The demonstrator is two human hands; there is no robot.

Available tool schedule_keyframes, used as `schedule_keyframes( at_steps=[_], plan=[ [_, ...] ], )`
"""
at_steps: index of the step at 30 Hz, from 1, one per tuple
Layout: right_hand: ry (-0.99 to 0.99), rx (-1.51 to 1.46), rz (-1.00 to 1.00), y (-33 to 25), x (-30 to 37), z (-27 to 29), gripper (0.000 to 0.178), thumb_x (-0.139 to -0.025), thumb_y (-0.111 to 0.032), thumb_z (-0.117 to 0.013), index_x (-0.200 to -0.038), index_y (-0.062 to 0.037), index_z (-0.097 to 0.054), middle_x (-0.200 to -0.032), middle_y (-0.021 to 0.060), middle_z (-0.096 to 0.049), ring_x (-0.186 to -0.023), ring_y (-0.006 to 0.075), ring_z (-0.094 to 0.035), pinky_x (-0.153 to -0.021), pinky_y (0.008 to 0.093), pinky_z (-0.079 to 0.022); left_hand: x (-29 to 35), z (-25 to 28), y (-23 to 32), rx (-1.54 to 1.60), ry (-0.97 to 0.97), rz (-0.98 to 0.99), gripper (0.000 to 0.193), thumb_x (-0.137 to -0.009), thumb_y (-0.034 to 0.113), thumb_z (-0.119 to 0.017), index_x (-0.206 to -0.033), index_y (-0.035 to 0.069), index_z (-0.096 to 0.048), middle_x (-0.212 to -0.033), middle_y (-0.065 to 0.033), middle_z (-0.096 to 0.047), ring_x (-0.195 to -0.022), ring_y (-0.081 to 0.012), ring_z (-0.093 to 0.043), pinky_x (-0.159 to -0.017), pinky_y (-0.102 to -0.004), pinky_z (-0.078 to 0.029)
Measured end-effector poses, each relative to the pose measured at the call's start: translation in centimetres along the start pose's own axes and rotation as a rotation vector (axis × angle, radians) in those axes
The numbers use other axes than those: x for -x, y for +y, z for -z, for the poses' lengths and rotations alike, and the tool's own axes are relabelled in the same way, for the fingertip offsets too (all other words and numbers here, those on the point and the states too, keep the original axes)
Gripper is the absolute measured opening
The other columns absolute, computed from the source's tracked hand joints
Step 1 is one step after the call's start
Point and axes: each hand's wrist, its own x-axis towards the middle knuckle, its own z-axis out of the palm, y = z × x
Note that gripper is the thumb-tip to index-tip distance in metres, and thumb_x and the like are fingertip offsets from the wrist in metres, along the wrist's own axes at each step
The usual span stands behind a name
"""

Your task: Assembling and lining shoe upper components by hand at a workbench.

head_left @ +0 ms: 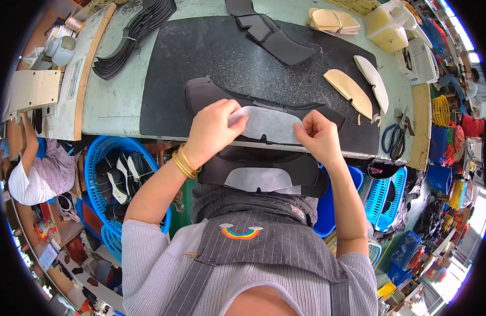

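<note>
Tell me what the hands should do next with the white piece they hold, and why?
Perhaps smooth the white piece onto the dark piece behind it: the left hand and right hand hold its ends, and lower in view a similar white panel lies on a dark panel.

On the left, a round blue basket [90, 166] holds black-and-white shoe parts [119, 181], with a co-worker in pale clothing [56, 168] beyond. Dark-handled scissors [394, 141] lie at the right. A translucent tub [385, 23] stands far right; a yellow basket [440, 111] sits farther right.
</note>
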Motion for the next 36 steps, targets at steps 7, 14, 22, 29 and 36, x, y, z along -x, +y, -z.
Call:
schedule_keyframes(
  at_steps=[7, 14, 22, 29, 36],
  plan=[
    [0.046, 0.176, 0.089, -0.4, -0.2, 0.0, 0.025, -0.073, -0.012, -0.07, -0.067, -0.004, -0.047, -0.057, 0.0064, -0.052, -0.05, 0.0148, -0.052, -0.047, 0.0284, -0.043, -0.4, -0.8, 3.8, -0.322, -0.053, -0.674, 0.066, -0.071, 0.029, -0.07, -0.127, 0.005, -0.047, -0.136, -0.0109, -0.043, -0.128, -0.0305, -0.036, -0.104, -0.0467, -0.028],
    [0.515, 0.881, 0.387, -1.1, -2.7, 7.5, 0.023, -0.073, -0.018, -0.07, -0.075, -0.0044, -0.053, -0.077, 0.0102, -0.055, -0.078, 0.0295, -0.056, -0.068, 0.0403, -0.047, -9.6, 2.7, 2.1, -0.25, -0.024, -0.601, 0.043, -0.07, 0.015, -0.067, -0.109, 0.001, -0.057, -0.125, -0.0156, -0.052, -0.118, -0.0315, -0.049, -0.097, -0.0427, -0.039],
    [0.284, 1.009, 0.47, 2.4, -5.6, 8.3, 0.022, -0.069, 0.002, -0.055, -0.091, -0.0001, -0.055, -0.083, 0.0139, -0.057, -0.082, 0.033, -0.055, -0.073, 0.0394, -0.048, -21.4, 4.9, -3.8, -0.209, 0.201, -0.47, 0.032, -0.079, 0.002, -0.054, -0.11, 0.012, -0.052, -0.094, -0.0165, -0.062, -0.088, -0.038, -0.059, -0.073, -0.0419, -0.049],
    [0.41, 0.443, 0.243, 3.9, -7.6, 10.7, 0.009, -0.076, -0.009, -0.067, -0.079, -0.0004, -0.064, -0.07, 0.0108, -0.062, -0.062, 0.0201, -0.058, -0.059, 0.0316, -0.047, -0.7, -0.8, 6.6, -0.706, -0.002, -0.51, 0.045, -0.069, 0.004, -0.055, -0.111, -0.014, -0.053, -0.124, -0.0296, -0.049, -0.114, -0.0394, -0.051, -0.097, -0.0441, -0.042],
    [0.426, 0.074, 0.047, 6.3, -7.2, 11.1, 0.017, -0.081, -0.016, -0.069, -0.081, -0.0001, -0.064, -0.06, -0.0008, -0.054, -0.056, 0.0049, -0.045, -0.052, 0.0216, -0.038, -9.7, -2.6, 10.0, -0.158, 0.089, -0.756, 0.037, -0.082, 0.031, -0.063, -0.099, -0.002, -0.059, -0.106, -0.0184, -0.06, -0.105, -0.0314, -0.055, -0.085, -0.0414, -0.043]
  ],
)
